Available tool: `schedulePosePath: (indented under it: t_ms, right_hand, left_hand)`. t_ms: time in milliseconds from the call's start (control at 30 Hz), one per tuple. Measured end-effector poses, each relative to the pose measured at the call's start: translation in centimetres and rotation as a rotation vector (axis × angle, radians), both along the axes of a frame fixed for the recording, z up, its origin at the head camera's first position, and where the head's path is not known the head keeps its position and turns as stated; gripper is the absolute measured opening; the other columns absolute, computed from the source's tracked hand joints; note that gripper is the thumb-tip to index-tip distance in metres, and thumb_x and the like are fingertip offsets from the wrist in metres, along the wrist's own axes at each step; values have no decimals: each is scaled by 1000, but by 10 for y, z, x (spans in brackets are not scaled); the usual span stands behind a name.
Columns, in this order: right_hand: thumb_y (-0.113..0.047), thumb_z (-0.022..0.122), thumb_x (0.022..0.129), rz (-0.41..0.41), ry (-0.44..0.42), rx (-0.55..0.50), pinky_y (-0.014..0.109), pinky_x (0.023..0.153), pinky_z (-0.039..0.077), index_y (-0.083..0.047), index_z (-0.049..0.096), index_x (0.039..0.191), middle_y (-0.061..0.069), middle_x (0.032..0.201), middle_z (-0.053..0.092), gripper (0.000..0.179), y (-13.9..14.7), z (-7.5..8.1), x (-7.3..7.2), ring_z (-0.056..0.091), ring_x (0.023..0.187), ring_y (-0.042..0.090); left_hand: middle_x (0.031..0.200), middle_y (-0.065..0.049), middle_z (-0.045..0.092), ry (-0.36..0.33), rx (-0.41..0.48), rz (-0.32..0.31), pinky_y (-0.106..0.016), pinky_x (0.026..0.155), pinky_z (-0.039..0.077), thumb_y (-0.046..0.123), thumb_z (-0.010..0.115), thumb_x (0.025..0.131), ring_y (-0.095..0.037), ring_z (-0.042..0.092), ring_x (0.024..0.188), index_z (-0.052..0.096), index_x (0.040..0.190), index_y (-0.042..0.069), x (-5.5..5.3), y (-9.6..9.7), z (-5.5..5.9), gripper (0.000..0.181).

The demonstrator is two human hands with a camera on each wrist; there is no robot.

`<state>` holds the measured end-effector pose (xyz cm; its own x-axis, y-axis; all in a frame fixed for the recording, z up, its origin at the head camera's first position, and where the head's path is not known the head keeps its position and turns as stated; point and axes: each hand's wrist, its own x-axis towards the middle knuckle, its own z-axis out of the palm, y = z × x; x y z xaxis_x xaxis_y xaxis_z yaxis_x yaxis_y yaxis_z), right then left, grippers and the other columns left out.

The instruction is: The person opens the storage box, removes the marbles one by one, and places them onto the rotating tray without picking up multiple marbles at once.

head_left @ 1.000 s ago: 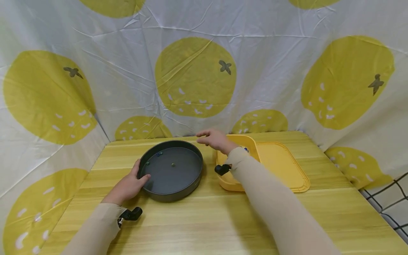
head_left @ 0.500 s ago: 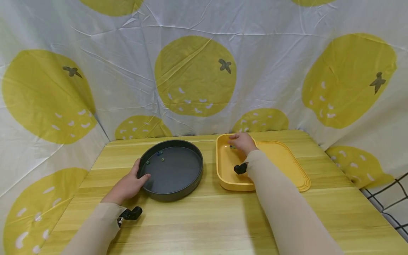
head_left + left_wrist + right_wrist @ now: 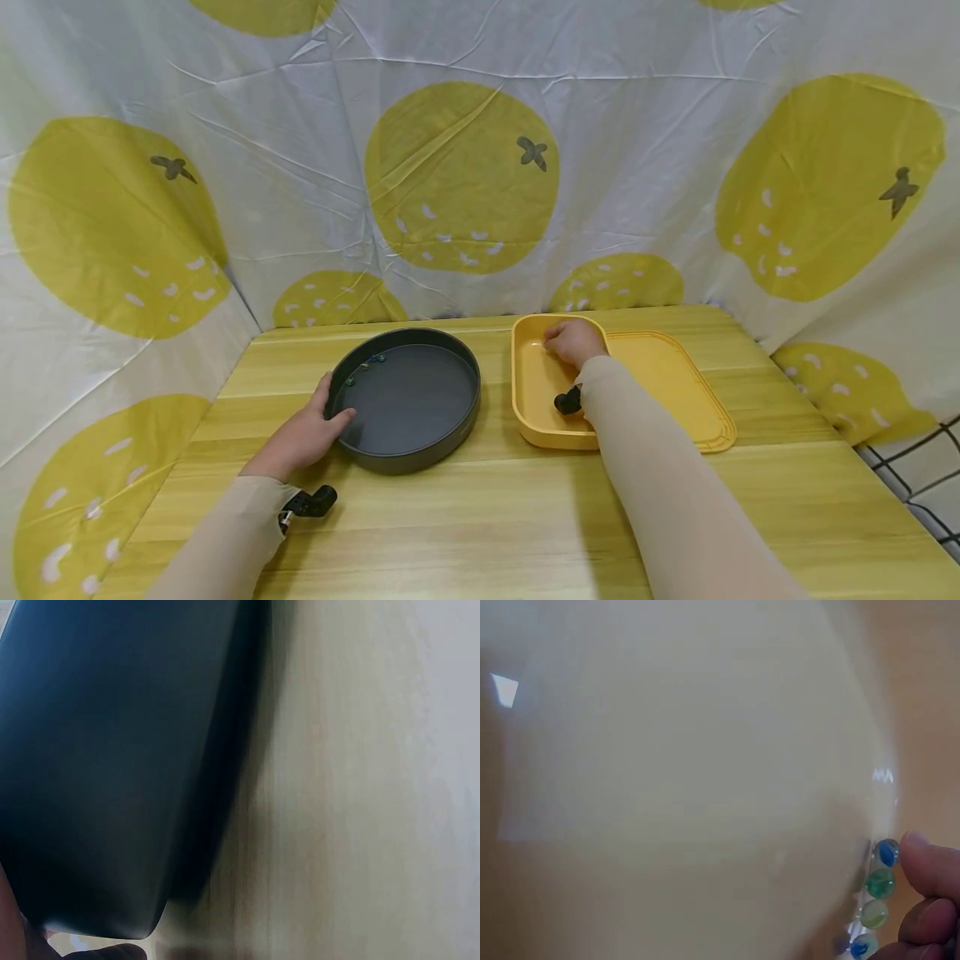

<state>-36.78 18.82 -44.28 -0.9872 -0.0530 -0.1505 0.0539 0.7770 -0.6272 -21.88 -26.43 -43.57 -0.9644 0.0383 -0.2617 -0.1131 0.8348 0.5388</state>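
Observation:
A dark grey round cake pan [image 3: 420,396] stands on the table, with several small glass marbles [image 3: 350,381] by its far left wall. My left hand [image 3: 300,437] holds its near left side, thumb over the rim and fingers along the outer wall; the pan [image 3: 112,765] fills much of the left wrist view. Inside a yellow box [image 3: 536,387] is my right hand [image 3: 576,342], fingers bent downward. In the right wrist view, the thumb [image 3: 930,866] is right beside a blue-swirled marble [image 3: 887,853], in a row with green [image 3: 880,883] and yellowish ones. Whether it pinches any is unclear.
A flat yellow lid [image 3: 667,387] lies to the right of the box, partly behind the right sleeve [image 3: 660,450]. Behind the wooden table [image 3: 450,533] hangs a fruit-print cloth [image 3: 465,183]. Black wire grid [image 3: 922,467] shows at the right edge.
My right hand has moved right from beside the pan and down into the box. A marble in the pan has rolled left to the others. My left hand has stayed on the pan.

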Motion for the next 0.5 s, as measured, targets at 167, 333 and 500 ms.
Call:
schedulePosePath:
  t_ms: [167,333,500]
  right_hand:
    - [-19,65,104,10,1,22,45,103,55,-6,73,133,16,139,70,33,0,-1,1,66,124,36]
    - [-18,66,103,7,-1,25,43,98,56,-5,74,131,17,136,72,32,-1,1,2,68,118,35]
    - [-18,67,102,11,0,47,41,97,56,-7,76,129,15,133,73,31,-1,-1,1,69,115,33]
  left_hand:
    - [167,-37,23,2,3,1,-72,119,32,57,46,108,-60,31,150,-12,169,13,0,1,0,96]
    - [167,-37,23,5,5,1,-72,119,32,57,47,108,-59,32,150,-12,169,13,0,1,0,96]
    - [167,-37,23,6,6,-1,-71,119,32,56,47,108,-59,32,150,-11,169,12,1,0,0,95]
